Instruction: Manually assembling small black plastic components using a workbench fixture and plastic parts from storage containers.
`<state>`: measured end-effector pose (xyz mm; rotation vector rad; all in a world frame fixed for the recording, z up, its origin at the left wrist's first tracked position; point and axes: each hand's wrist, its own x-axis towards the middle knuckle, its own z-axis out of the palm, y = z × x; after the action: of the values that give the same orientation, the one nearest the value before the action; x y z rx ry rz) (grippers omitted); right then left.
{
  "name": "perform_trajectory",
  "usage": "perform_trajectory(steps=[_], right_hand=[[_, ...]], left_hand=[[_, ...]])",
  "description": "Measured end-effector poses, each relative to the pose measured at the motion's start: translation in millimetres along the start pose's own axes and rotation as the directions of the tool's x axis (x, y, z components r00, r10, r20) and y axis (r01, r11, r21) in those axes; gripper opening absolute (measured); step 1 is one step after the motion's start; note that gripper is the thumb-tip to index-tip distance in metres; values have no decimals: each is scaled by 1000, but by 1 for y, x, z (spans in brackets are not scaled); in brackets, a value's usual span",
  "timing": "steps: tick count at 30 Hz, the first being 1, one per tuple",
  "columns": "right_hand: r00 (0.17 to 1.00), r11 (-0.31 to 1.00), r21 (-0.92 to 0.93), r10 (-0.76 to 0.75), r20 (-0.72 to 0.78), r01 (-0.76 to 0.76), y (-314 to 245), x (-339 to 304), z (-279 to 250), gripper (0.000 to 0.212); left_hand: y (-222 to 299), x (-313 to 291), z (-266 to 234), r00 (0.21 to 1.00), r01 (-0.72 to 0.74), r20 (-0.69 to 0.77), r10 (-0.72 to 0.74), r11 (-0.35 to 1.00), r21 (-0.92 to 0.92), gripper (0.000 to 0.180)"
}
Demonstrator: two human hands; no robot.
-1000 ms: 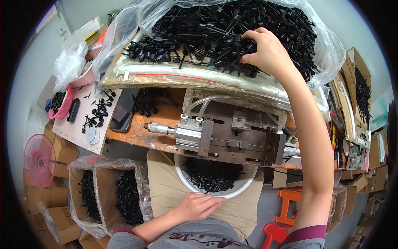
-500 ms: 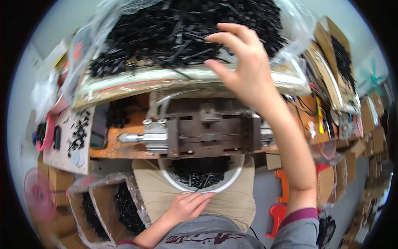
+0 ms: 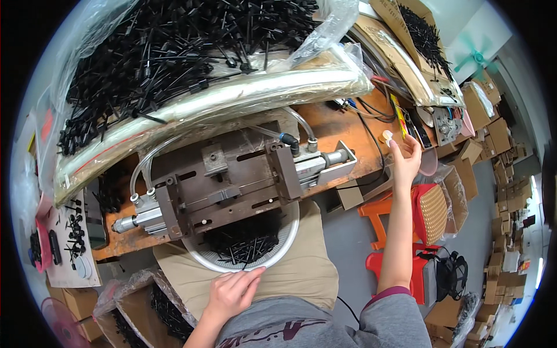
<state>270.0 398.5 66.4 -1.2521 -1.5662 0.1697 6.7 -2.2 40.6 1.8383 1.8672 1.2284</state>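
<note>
At the orange-brown table's right front edge, my right hand (image 3: 407, 158) is open with its fingers apart and curved. Its thumb tip is close to a small white piece (image 3: 387, 136); contact I cannot make out. My left hand (image 3: 232, 293) rests by the near rim of a white basket (image 3: 288, 246) in my lap, fingers pressed together. From its fingers a thin black stick-like part (image 3: 244, 266) pokes out toward the basket. Black stick-like parts (image 3: 246, 249) fill the basket. Just beyond it stands a brown metal fixture (image 3: 223, 194) with a pneumatic cylinder at each end.
A plastic-lined tray (image 3: 232, 87) heaped with black parts spans the back. Cables (image 3: 371, 110) and a yellow knife (image 3: 399, 116) lie at the right. A red stool (image 3: 374, 265) and lined boxes (image 3: 133, 301) stand below. A white board (image 3: 64, 255) holds loose black parts.
My right hand has left the black heap and come down to the table's right edge. The view has turned toward the right. My left hand stays at the basket rim.
</note>
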Motion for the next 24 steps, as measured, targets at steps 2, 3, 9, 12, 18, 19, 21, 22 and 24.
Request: perform_trajectory(steps=[2,3,9,12,18,19,21,22,24], right_hand=[[993,995,-91,49,107,-40,20,15,-4,54],[984,989,-137,78,159,-56,25,21,-4,57],[923,992,-113,101,372,-64,49,43,12,64],[892,987,-80,163,422,-143,34,39,21,56],[918,977,-123,207,338,-175,34,37,21,40],[930,984,-52,180,321,-173,28,35,18,40],[952,983,86,130,279,-160,11,24,1,39],[948,974,179,77,307,-137,-16,14,-8,33],[875,881,343,143,462,-325,-64,-6,-31,31]], left_hand=[[2,2,3,1000,-17,6,17,1000,1,29],[2,3,4,1000,-26,9,26,1000,3,29],[11,4,2,997,4,77,-5,1000,15,27],[11,0,4,997,-6,79,4,1000,22,27],[15,5,6,996,-15,90,14,1000,9,26],[15,5,7,996,-21,82,21,1000,-8,26],[15,7,11,997,-35,66,38,998,-46,27],[18,10,11,998,-13,67,19,996,-91,27],[27,24,10,997,22,71,-8,982,-187,26]])
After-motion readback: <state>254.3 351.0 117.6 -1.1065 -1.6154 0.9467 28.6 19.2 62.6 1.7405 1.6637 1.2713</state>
